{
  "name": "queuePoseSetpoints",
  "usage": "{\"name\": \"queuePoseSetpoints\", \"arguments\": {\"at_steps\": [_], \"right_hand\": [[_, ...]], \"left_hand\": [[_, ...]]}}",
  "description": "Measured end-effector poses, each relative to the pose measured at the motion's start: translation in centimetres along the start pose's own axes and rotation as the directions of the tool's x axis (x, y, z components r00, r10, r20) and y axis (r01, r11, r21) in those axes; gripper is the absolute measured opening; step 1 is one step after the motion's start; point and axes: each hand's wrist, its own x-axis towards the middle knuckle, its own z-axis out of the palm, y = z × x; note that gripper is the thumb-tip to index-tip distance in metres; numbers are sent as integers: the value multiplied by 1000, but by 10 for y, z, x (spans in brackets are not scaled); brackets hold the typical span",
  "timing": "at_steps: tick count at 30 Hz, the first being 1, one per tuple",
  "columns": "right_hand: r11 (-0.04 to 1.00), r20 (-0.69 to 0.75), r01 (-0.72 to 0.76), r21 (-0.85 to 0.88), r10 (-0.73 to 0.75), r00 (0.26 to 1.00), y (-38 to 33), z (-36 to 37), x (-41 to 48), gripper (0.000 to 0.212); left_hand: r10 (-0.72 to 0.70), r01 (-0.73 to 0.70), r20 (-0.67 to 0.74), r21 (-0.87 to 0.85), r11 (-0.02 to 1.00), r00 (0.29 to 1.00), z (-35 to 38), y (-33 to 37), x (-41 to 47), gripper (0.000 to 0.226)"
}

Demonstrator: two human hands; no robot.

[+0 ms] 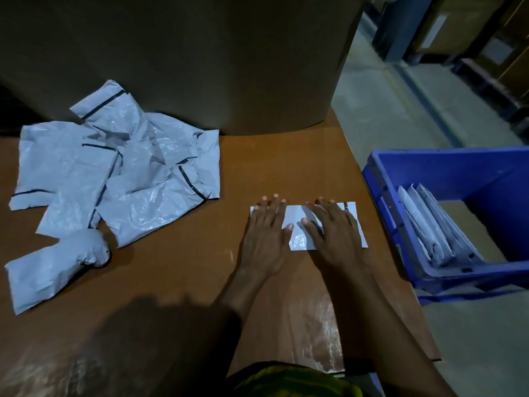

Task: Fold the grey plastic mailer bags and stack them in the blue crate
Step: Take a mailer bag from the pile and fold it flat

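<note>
Head view: both hands lie flat, palms down, on one folded grey mailer [297, 217] at the right part of the brown counter [186, 270]. Left hand [264, 236] covers the mailer's left end, fingers straight & spread, tips past its far edge. Right hand [333, 233] covers the right half, fingers straight, thumb angled in toward the left thumb. Neither hand curls round anything; they just press down. The mailer shows as a pale rectangle btwn the thumbs and at its right corners.

Unfolded mailers [128, 173] sit in a loose pile far left on the counter, well apart from the hands. They are crinkled and overlapping, w/ dark seal strips showing on several. One crumpled mailer [54, 267] lies just beside the pile's near edge, its end bunched up.

Blue crate [458, 167] stands right of the counter, near the right hand but not touching it. Folded mailers [426, 224] stand on edge inside, leaning along its left wall, approx 4-5; exact count can't be told.

A big brown cardboard roll [200, 67] stands at the counter's back edge, behind the pile. Grey floor [386, 110] and dim racks [472, 38] are beyond, top right. Yellow-green clothing [292, 379] shows at the bottom edge.
</note>
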Motion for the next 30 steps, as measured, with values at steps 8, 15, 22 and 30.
{"name": "queuePoseSetpoints", "arguments": {"at_steps": [8,15,22,30], "right_hand": [[979,10,18,-205,-16,1000,8,21,-16,65],[977,15,18,-212,-15,1000,10,21,-13,67],[977,20,-4,-213,9,1000,7,19,-13,66],[995,-259,-30,97,55,964,-16,11,-37,34]], "left_hand": [[29,-37,40,217,975,999,28,-7,-2,65],[12,-19,39,202,979,999,31,-8,-2,64],[-10,3,34,203,979,999,29,-4,-1,63],[28,-9,-122,149,989,992,9,4,-14,47]]}}
